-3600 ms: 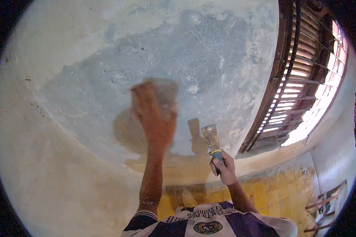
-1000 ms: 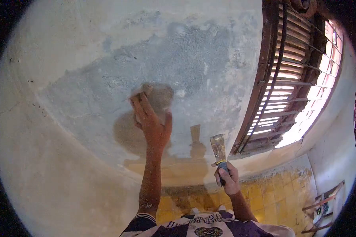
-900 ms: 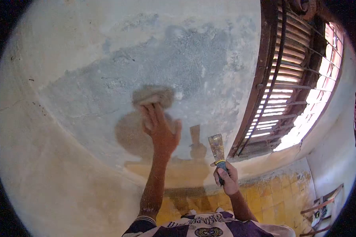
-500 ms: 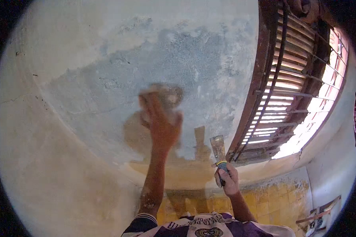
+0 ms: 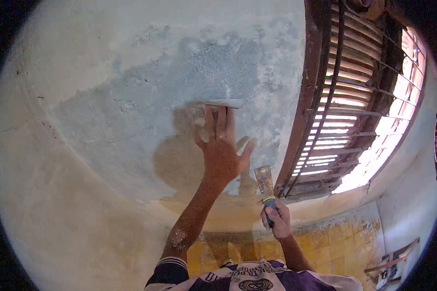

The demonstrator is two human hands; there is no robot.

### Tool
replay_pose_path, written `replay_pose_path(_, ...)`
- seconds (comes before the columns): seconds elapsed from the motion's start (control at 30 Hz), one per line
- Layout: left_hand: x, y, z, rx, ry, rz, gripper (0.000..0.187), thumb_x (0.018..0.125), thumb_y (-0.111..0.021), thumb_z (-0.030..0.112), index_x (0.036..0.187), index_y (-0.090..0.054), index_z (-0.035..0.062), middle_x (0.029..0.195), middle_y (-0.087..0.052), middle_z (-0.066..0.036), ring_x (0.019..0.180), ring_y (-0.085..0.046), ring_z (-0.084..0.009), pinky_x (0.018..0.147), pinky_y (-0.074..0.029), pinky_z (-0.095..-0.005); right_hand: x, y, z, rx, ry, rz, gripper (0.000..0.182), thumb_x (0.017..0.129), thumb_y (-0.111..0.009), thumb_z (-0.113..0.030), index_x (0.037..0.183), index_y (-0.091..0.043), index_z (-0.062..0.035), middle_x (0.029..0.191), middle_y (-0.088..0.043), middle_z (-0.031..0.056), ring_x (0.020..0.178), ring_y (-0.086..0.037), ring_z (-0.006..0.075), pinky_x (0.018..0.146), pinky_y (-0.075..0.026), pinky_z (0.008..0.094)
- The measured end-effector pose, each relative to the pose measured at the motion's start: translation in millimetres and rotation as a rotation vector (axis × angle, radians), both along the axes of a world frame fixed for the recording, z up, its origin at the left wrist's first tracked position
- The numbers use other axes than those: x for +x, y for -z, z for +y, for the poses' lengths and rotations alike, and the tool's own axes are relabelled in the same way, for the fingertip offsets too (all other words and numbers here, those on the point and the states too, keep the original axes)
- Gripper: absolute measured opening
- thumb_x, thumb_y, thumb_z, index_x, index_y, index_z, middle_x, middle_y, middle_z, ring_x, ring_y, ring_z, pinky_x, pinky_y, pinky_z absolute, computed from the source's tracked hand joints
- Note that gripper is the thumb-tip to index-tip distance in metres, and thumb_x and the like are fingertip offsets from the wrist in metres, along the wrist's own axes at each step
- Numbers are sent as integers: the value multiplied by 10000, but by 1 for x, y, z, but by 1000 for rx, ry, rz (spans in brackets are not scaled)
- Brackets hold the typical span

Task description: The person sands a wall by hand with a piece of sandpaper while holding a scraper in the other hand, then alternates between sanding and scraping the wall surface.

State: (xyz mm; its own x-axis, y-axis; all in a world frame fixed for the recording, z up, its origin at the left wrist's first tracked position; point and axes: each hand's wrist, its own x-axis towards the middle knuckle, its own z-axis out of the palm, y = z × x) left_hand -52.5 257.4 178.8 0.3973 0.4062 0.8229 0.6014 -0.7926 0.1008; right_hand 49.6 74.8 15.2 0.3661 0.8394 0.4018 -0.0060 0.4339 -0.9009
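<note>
My left hand [image 5: 222,155] is raised to the wall, its fingers stretched up to a thin flat smoothing blade [image 5: 223,103] and its thumb out to the side. The blade's long, pale edge lies across the fingertips at the wall; how the fingers grip it is partly hidden. Around it spreads a patch of grey-blue plaster [image 5: 131,111] with a rough, mottled surface. Lower and to the right, my right hand [image 5: 277,220] is closed round the handle of a putty knife [image 5: 264,182]. Its worn, smeared blade points upward, apart from the left hand.
On the right is a window with wooden slats [image 5: 352,72] and metal bars, set in a dark brown frame [image 5: 310,87]. Yellow tiles [image 5: 325,247] cover the lower wall. A small wooden frame-like object [image 5: 395,262] stands at the lower right.
My left hand has moved right across the plaster with the blade, which now shows edge-on. My right hand and the putty knife have barely moved; the view has shifted slightly.
</note>
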Motion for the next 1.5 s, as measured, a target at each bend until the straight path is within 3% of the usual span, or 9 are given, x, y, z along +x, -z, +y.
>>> replay_pose_path(0.1,4,0,43,198,-14,-259,901,918,-614,509,1549,-256,-25,1618,-231,-247,1511,-154,-446,1131,-26,-726,3,1,-2,1,13,-8,256,1025,-553,-227,1178,-565,-22,651,-533,0,479,-451,70,444,-361,236)
replay_pose_path(0.23,-22,-60,81,-76,-37,-601,871,936,-588,493,1548,-259,-32,1573,-296,-277,1506,-171,-450,1133,4,-721,11,6,-6,20,39,33,265,1023,-556,-243,1169,-567,-21,652,-534,-1,479,-447,70,448,-358,238)
replay_pose_path(0.47,50,-17,21,303,-46,-129,814,985,-512,468,1566,-224,-24,1639,-174,-248,1522,-76,-465,1099,23,-753,21,10,1,12,158,41,444,1008,-570,-364,1157,-595,53,586,-517,23,427,-421,84,430,-324,233)
replay_pose_path(0.67,36,-67,55,241,-123,-576,806,963,-550,432,1570,-238,2,1648,-195,-203,1524,-90,-452,1096,15,-759,34,-1,-7,0,129,36,415,1015,-548,-342,1167,-592,42,568,-501,21,424,-417,84,432,-325,229)
replay_pose_path(0.87,81,-11,-9,295,29,-1,796,954,-590,443,1571,-276,49,1633,-226,-223,1519,-123,-450,1097,-68,-759,47,3,-5,33,151,34,376,1016,-552,-353,1102,-596,10,560,-502,18,421,-417,81,418,-315,224)
replay_pose_path(1.07,68,-78,17,338,-145,-420,695,947,-570,401,1530,-365,84,1613,-297,-148,1502,-219,-405,1091,-33,-773,65,-8,-20,38,66,38,350,1023,-574,-325,1195,-594,-21,648,-531,-15,503,-464,63,453,-359,229)
replay_pose_path(1.27,71,-56,-70,339,-13,75,691,975,-534,381,1538,-314,46,1608,-294,-177,1503,-235,-367,1086,-59,-772,60,-36,-65,-25,12,85,365,1025,-576,-335,1203,-597,-17,662,-537,-18,505,-459,56,459,-360,223)
replay_pose_path(1.37,42,-93,-72,66,-238,133,704,997,-514,399,1547,-281,26,1628,-254,-183,1524,-173,-385,1093,-34,-771,62,-49,-86,3,-24,58,381,1020,-587,-355,1197,-600,-18,672,-544,-17,506,-458,53,459,-361,221)
replay_pose_path(1.5,17,-94,-41,228,-336,-234,754,1033,-419,498,1579,-202,26,1651,-183,-202,1537,-65,-423,1103,-24,-760,68,-55,-97,3,-27,68,387,1013,-596,-362,1186,-597,-17,667,-534,-17,503,-449,53,457,-358,220)
